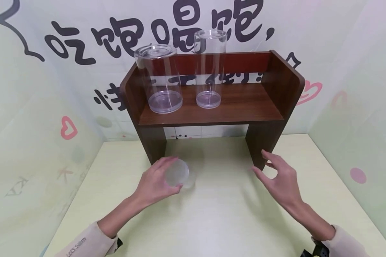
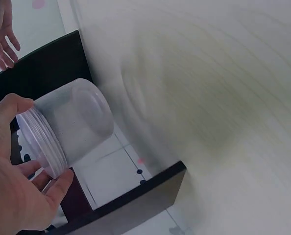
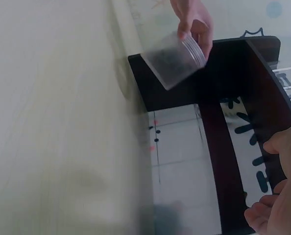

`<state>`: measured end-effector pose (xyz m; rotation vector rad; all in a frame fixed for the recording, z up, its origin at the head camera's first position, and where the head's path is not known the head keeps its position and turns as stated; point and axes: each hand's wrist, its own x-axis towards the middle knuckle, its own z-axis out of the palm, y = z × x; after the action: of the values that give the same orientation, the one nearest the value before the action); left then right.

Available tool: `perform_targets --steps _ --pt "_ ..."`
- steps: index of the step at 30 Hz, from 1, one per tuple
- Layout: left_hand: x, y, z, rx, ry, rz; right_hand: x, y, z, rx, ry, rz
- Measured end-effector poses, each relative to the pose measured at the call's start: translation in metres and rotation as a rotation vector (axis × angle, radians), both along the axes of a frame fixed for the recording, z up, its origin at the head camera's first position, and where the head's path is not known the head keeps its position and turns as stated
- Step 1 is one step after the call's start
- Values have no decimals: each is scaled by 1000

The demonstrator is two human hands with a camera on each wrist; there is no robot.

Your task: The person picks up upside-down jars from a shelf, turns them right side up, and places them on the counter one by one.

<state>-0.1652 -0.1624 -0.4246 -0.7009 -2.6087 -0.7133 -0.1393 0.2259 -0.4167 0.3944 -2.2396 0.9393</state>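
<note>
My left hand (image 1: 156, 182) grips a small clear plastic jar (image 2: 82, 125) by its ridged lid, thumb on one side and fingers on the other. In the head view only the jar's round end shows, over the tabletop in front of the shelf unit's left leg. The left wrist view has the jar tilted, its smooth base pointing away from the palm. My right hand (image 1: 281, 182) hangs over the table by the right leg, thumb and fingers spread apart with nothing between them.
A dark brown wooden shelf unit (image 1: 212, 116) stands at the back of the pale table (image 1: 218, 221). On its shelf are a wide clear jar (image 1: 164, 76) at the left and a taller, narrower clear jar (image 1: 210, 71) beside it. Printed cloth walls (image 1: 45, 107) enclose the table.
</note>
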Motion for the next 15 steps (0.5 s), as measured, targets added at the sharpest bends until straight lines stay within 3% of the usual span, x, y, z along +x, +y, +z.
perform_targets --steps 7,15 --pt "3 -17 2 -47 -22 13 4 21 11 -58 69 -62" --pt "7 -32 4 -118 -11 19 -5 33 16 -131 147 -79"
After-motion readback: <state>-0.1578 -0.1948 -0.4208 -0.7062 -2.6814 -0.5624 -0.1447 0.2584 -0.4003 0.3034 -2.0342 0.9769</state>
